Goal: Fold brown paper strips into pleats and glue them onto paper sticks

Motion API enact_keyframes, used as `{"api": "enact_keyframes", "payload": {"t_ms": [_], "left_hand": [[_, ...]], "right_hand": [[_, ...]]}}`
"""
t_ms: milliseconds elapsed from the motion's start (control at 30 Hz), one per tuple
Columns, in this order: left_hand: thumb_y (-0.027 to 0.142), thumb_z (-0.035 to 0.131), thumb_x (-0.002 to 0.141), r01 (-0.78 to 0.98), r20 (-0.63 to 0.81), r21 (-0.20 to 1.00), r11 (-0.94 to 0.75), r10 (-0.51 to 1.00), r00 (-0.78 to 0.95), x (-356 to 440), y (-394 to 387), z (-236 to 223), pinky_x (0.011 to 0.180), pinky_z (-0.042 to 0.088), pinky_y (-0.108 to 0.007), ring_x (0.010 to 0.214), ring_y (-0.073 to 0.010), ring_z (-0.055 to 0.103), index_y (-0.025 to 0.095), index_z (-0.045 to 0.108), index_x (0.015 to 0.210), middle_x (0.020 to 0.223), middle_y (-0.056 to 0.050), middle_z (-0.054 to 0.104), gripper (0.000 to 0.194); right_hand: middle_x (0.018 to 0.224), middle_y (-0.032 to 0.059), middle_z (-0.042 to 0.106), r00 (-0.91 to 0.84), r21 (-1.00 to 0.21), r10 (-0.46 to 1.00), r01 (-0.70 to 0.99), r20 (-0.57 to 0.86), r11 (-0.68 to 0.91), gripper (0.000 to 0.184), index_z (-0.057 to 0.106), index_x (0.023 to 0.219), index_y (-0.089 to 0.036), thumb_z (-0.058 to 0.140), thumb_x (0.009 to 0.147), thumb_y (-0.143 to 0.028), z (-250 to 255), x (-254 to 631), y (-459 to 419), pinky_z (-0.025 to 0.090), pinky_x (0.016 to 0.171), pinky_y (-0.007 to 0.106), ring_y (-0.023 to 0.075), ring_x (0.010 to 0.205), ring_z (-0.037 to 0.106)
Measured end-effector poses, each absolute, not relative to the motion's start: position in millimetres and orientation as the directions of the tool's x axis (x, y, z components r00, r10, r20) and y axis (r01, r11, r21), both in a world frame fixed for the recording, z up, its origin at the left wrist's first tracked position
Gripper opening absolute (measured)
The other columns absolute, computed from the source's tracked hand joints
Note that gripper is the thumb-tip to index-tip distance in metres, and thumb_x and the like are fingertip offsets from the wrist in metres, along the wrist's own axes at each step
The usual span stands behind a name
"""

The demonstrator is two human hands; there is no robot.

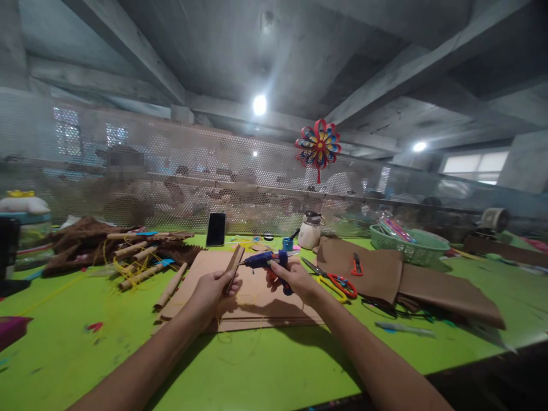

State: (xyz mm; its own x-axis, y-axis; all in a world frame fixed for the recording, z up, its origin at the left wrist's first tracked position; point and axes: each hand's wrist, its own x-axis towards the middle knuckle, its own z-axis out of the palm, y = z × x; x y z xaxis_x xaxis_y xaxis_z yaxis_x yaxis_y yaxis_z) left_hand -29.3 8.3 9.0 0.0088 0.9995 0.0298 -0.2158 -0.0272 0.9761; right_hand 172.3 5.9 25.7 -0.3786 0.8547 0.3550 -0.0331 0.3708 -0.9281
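Observation:
In my right hand is a blue glue gun, its nozzle pointing left. My left hand is closed around a narrow folded strip of brown paper, held tilted upward. The nozzle tip is at the strip's right edge; whether it touches, I cannot tell. Below both hands lies a stack of light brown paper sheets with loose yellow threads on it. Scissors with red and yellow handles rest just right of the stack.
On the left are rolled paper tubes with yellow string. A phone, a white jug and a green basket stand toward the back. Brown paper, a red-handled cutter and a pen lie right. Perforated panels border the table.

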Motion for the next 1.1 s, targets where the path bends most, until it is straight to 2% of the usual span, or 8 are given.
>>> {"api": "enact_keyframes", "payload": {"t_ms": [200, 467, 833, 1100], "left_hand": [[0.024, 0.067, 0.063, -0.234, 0.042, 0.971, -0.050, 0.998, -0.039, -29, 9, 9, 0.052, 0.043, -0.020, 0.053, -0.0098, 0.053, 0.008, 0.060, 0.069, 0.061, -0.006, 0.061, 0.019], [0.024, 0.065, 0.066, -0.198, 0.003, 0.980, -0.009, 1.000, -0.031, -29, 9, 7, 0.051, 0.043, -0.019, 0.053, -0.0094, 0.053, 0.008, 0.062, 0.070, 0.062, -0.007, 0.061, 0.017], [0.028, 0.070, 0.061, -0.298, 0.033, 0.954, -0.015, 0.998, 0.054, -32, 16, -2, 0.049, 0.041, -0.016, 0.053, -0.0068, 0.049, 0.007, 0.061, 0.071, 0.061, -0.003, 0.058, 0.024], [0.029, 0.068, 0.064, -0.266, 0.002, 0.964, 0.019, 0.997, 0.076, -33, 15, -1, 0.052, 0.043, -0.017, 0.056, -0.0080, 0.051, 0.008, 0.062, 0.073, 0.065, -0.004, 0.059, 0.023]], "right_hand": [[0.066, 0.0053, 0.059, -0.358, -0.922, 0.859, -0.011, 0.365, 0.387, 0.044, 0.060, 0.073, -0.010, 0.054, 0.074, -0.054, 22, 174, 11, 0.047, 0.052, 0.024, 0.0113, 0.054, 0.056], [0.048, 0.0009, 0.055, -0.381, -0.915, 0.864, 0.099, 0.329, 0.392, 0.046, 0.059, 0.068, -0.011, 0.047, 0.078, -0.054, 24, 178, 9, 0.038, 0.045, 0.020, 0.0089, 0.041, 0.051], [0.043, -0.0004, 0.053, -0.407, -0.900, 0.864, 0.184, 0.296, 0.395, 0.047, 0.060, 0.069, -0.011, 0.048, 0.077, -0.055, 26, 173, 4, 0.031, 0.040, 0.018, 0.0081, 0.039, 0.050], [0.043, -0.0005, 0.053, -0.377, -0.895, 0.874, 0.199, 0.306, 0.399, 0.047, 0.060, 0.069, -0.010, 0.047, 0.078, -0.055, 28, 173, 4, 0.029, 0.039, 0.016, 0.0070, 0.039, 0.049]]}}
